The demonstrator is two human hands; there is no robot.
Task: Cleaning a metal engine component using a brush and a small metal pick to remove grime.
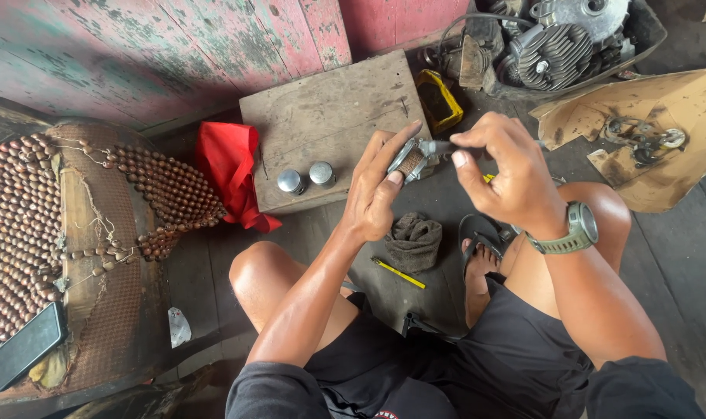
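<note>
While L hand (376, 194) cradles metal part (412, 160), R hand (502, 167) pinches it (fingers curled).

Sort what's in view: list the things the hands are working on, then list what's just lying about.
In hand:
- small grey metal part with a mesh face, held in the left hand
- right hand pinching its end

Lying about:
- two shiny metal cylinders on the wooden board
- red cloth
- yellow pencil
- grey rag
- black phone
</note>
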